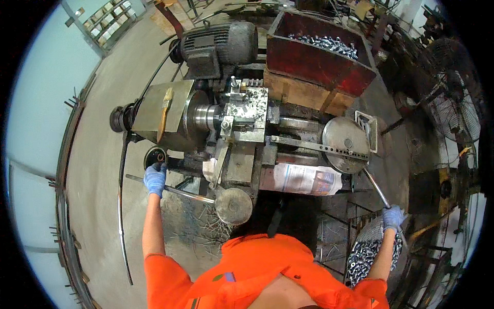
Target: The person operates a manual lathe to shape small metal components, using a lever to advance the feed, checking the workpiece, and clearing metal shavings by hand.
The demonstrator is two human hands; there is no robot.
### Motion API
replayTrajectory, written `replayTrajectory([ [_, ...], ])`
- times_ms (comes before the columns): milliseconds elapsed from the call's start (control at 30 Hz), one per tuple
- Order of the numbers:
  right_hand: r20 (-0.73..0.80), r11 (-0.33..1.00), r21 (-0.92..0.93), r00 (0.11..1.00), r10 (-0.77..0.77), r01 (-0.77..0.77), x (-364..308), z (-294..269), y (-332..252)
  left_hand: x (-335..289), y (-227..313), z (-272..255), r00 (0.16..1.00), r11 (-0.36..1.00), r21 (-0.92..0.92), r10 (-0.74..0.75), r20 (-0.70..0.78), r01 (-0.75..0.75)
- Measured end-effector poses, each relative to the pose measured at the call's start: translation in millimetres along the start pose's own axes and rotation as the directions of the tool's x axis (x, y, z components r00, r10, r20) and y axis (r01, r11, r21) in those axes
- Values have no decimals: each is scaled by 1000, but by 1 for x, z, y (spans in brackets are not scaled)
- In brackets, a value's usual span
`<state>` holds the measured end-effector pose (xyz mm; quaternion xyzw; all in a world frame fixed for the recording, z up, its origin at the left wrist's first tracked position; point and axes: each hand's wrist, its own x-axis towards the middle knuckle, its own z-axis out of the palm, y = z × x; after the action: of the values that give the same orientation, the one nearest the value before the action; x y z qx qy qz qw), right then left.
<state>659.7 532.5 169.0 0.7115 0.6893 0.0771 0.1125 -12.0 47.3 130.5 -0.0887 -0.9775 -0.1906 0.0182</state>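
Note:
My left hand (155,180), in a blue glove, has its fingers closed at the small handle of a dark round handwheel (154,154) on the machine's left side. A metal lever rod (191,195) crosses at that hand and runs to a round steel disc (233,206). My right hand (393,218), also gloved, is wrapped round a steel lever (377,188) slanting up to the large disc (346,145). Between the hands sits the machine's tool slide (247,114), flecked with metal chips, beside the shiny spindle chuck (207,117).
A wooden-handled brush (165,114) lies on the headstock cover (154,110). Behind stand a motor (220,44) and a red bin (319,61) of metal parts. A basket of shiny parts (368,260) is below my right forearm. Printed paper (307,178) covers the machine's front; a fan (455,105) stands right.

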Motion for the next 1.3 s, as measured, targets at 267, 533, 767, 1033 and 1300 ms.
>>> replayTrajectory([
  [267,-43,986,-164,999,27,-33,125,-57,-52,-20,44,-17,1000,994,104,-12,-14,14],
  [533,-162,993,-71,982,-101,90,136,-54,-125,-11,12,6,990,965,-233,97,-100,-118],
  [767,-424,930,133,868,-258,342,43,-26,-99,-28,-99,-3,888,537,-843,-388,-246,2],
  [1033,-298,783,424,887,-354,455,-19,33,-75,-37,-72,92,894,866,351,205,399,-355],
  [1300,-82,686,638,917,-391,349,-72,22,-95,-77,-57,171,975,958,284,-23,220,-42],
])
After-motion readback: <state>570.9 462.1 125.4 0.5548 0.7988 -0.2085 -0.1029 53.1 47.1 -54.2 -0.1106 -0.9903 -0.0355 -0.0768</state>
